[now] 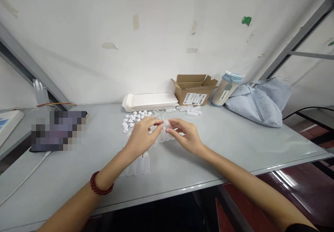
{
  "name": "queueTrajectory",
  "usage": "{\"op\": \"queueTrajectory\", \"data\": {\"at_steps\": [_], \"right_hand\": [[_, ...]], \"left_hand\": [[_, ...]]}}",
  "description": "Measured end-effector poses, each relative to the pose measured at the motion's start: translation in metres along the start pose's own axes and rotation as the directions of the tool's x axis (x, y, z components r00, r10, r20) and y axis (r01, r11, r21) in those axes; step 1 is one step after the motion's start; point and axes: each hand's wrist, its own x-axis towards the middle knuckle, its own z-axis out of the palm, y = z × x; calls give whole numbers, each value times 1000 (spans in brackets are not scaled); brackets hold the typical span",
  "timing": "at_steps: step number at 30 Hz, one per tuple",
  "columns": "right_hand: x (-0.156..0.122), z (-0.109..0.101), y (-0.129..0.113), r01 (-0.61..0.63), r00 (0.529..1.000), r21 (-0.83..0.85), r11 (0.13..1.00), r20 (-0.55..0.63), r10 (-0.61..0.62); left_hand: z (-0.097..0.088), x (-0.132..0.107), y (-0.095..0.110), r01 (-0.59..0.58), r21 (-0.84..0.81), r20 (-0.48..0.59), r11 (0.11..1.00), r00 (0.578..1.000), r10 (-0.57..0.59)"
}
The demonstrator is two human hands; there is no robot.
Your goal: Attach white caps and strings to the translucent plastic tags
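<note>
head view: both bare hands met above the middle of the grey table (188, 179). the right hand (185, 134) pinched a small translucent piece (167, 124) between thumb and forefinger, the gap between them narrow. the left hand (143, 132) came in from the other side, its thumb and forefinger close together at the piece's edge; whether they gripped anything was too small to tell. a thin curled white strand (164, 115) stood just above the piece.

more clear pieces (142, 164) lay in a row under the left wrist, which wore a dark red beaded bracelet (101, 184). beyond the left hand was a scatter of white caps (131, 117). behind these sat a stack of flat white sheets (151, 101), then an open cardboard box (195, 94) with small clear parts (192, 112) lying before it. a pale tumbler (225, 90) stood beside the box, next to a blue-grey cloth bag (257, 103). at far left lay a pixelated flat device (58, 131), with a white cable (24, 185) trailing from it.
</note>
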Motion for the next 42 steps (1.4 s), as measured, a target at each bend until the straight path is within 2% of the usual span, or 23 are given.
{"op": "queueTrajectory", "data": {"at_steps": [2,4,8,11,15,17,19,23,26,29,32,35,42], "right_hand": [[1,0,0,-94,996,83,992,12,93],[2,0,0,-164,987,173,971,33,160],[3,0,-3,-273,962,322,907,65,266],[4,0,-6,-331,942,394,858,85,325],[3,1,-10,-342,936,431,835,76,344],[2,3,-11,-346,934,434,832,70,351],[1,4,-12,-371,924,429,824,83,373],[3,4,-15,-466,883,438,768,184,431],[4,1,-18,-533,845,426,731,320,429],[1,1,-18,-591,767,355,724,526,368],[-4,3,-17,-613,679,270,743,661,320],[-7,7,-15,-628,608,173,759,719,338],[-8,8,-12,-600,540,65,798,769,344]], "left_hand": [[1,-1,-2,-98,84,-79,992,991,105],[1,-2,-3,-233,168,-109,958,961,253],[-3,-1,-4,-484,302,-22,821,858,514],[-4,0,-5,-558,363,24,747,807,591],[-2,-2,-5,-585,423,42,691,775,631],[-2,-3,-4,-597,423,94,682,777,623],[-3,-5,-3,-589,392,145,707,798,585],[-8,-9,-2,-492,249,175,834,870,461],[-14,-21,-4,-389,155,178,908,915,361],[-18,-43,-7,-281,136,217,950,944,248],[-19,-65,-11,-195,142,248,970,956,155],[-17,-79,-16,-140,172,257,975,962,93],[-12,-82,-18,-114,203,274,973,960,55]]}}
